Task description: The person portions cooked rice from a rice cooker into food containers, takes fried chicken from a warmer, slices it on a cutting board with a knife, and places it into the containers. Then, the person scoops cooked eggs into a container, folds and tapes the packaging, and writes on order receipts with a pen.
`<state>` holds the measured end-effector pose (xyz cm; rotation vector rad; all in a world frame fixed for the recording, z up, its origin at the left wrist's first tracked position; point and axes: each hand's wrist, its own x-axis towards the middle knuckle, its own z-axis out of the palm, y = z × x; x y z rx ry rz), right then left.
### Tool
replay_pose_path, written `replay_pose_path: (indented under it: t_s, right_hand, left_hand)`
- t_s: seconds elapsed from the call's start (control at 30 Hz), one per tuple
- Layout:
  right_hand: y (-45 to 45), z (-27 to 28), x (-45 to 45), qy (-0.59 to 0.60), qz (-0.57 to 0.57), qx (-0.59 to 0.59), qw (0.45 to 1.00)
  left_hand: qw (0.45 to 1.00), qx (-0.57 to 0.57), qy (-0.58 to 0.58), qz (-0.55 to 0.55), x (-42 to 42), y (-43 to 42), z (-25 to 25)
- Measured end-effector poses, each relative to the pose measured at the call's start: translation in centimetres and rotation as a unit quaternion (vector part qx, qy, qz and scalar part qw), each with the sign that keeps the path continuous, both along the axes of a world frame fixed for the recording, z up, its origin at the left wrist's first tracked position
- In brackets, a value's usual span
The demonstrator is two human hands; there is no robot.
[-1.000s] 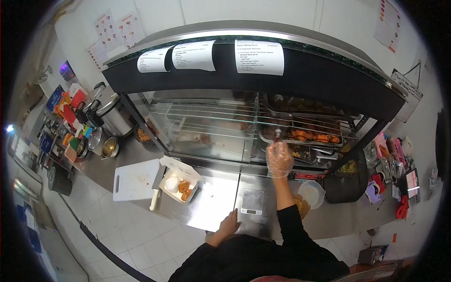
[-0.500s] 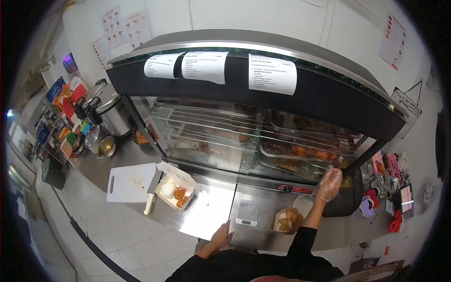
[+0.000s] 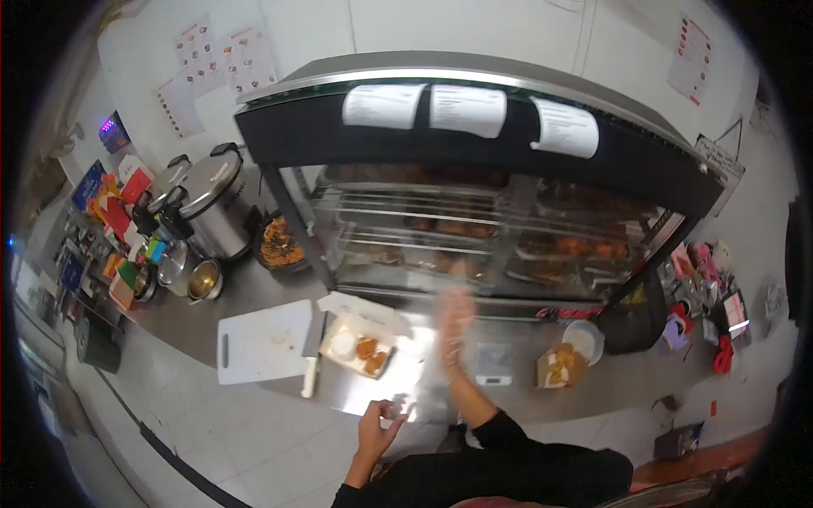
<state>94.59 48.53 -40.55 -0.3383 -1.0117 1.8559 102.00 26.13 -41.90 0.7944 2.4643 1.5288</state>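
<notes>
My left hand [image 3: 378,428] is at the counter's front edge, its thumb and fingers apart with nothing between them. Blurred by motion, my right hand [image 3: 456,330] wears a clear glove and hovers before the warmer's glass; what its fingers do is not clear. An open food box [image 3: 361,345] with white rice and orange-brown pieces lies left of my hands. To the right of my right hand is a small scale [image 3: 494,364], and farther right a brown box [image 3: 561,367] of yellowish food.
A glass food warmer [image 3: 474,296] spans the back. On the left lie a white cutting board [image 3: 264,343], a knife [image 3: 311,364], a bowl of orange food [image 3: 281,244] and a large pot [image 3: 213,207]. A plastic tub [image 3: 584,340] sits at the right.
My right hand has swung left from the warmer's right end. My left hand has lifted and its fingers have parted. The view has turned left.
</notes>
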Motion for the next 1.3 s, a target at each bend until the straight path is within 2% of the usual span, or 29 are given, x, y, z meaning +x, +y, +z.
replay_pose_path:
  t_s: [0.03,0.07,0.1,0.13,0.23,0.33,0.43,0.47,0.5,0.6,0.73,0.83,0.87,0.97,1.0,1.1,1.13,1.2,1.23,1.3]
  right_hand:
    - [-7.9,-3.8,-3.6,-0.022,0.044,0.057,0.997]
    - [-13.0,-1.2,-3.3,-0.035,0.193,0.000,0.981]
    - [-18.2,1.8,-2.9,-0.073,0.343,-0.060,0.935]
    - [-23.5,5.0,-2.3,-0.125,0.465,-0.099,0.871]
    - [-34.0,3.7,-4.4,-0.100,0.588,-0.150,0.789]
    - [-40.0,4.7,-6.7,-0.098,0.579,-0.160,0.793]
    - [-42.1,3.8,-9.3,-0.080,0.523,-0.039,0.848]
    - [-42.4,4.1,-10.3,-0.078,0.517,-0.033,0.852]
    - [-43.1,4.0,-11.4,-0.089,0.503,-0.040,0.859]
    - [-45.2,3.8,-15.1,-0.109,0.459,-0.066,0.879]
    - [-47.9,-0.6,-23.2,-0.147,0.384,-0.088,0.907]
    - [-52.1,-0.9,-30.8,-0.168,0.364,-0.079,0.913]
    - [-53.6,-0.4,-33.6,-0.181,0.362,-0.070,0.912]
    - [-58.9,-0.3,-43.4,-0.129,0.399,-0.031,0.908]
    - [-61.6,2.1,-45.7,-0.154,0.344,-0.039,0.925]
    - [-70.4,8.3,-53.9,-0.106,0.358,0.146,0.916]
    - [-72.9,9.8,-55.0,-0.086,0.389,0.148,0.905]
    - [-77.3,10.7,-57.6,-0.056,0.463,0.184,0.865]
    - [-79.0,10.3,-58.9,-0.051,0.508,0.215,0.833]
    - [-81.7,8.6,-62.8,-0.006,0.449,0.453,0.770]
  left_hand:
    - [0.996,-0.007,0.085,0.020,-0.7,-2.6,1.5]
    - [0.984,-0.015,0.173,0.044,-1.6,-5.6,2.9]
    - [0.963,-0.027,0.259,0.074,-2.5,-8.8,4.1]
    - [0.955,0.000,0.272,0.115,-3.0,-11.6,5.2]
    - [0.908,-0.070,0.326,0.252,-5.0,-21.6,4.8]
    - [0.895,-0.083,0.276,0.340,-5.6,-27.8,6.3]
    - [0.902,-0.075,0.337,0.259,-7.0,-30.0,6.3]
    - [0.927,-0.091,0.300,0.206,-7.6,-30.3,5.6]
    - [0.952,-0.052,0.270,0.132,-8.8,-30.8,4.5]
    - [0.969,-0.059,0.223,0.094,-13.2,-33.1,3.3]
    - [0.986,-0.087,0.135,0.044,-20.2,-40.8,1.5]
    - [0.989,-0.133,0.059,0.025,-26.4,-47.6,-3.0]
    - [0.989,-0.141,-0.041,-0.005,-28.9,-50.4,-4.6]
    - [0.953,-0.282,-0.100,0.048,-36.3,-57.7,-2.3]
    - [0.928,-0.355,-0.107,0.046,-38.8,-60.2,-1.6]
    - [0.909,-0.387,-0.108,0.115,-47.3,-69.1,-5.7]
    - [0.904,-0.368,-0.177,0.128,-50.0,-70.6,-4.5]
    - [0.914,-0.309,-0.205,0.163,-54.1,-73.5,-5.4]
    - [0.939,-0.243,-0.188,0.156,-56.2,-75.0,-6.2]
    - [0.972,-0.114,-0.150,0.141,-61.2,-78.1,-8.1]
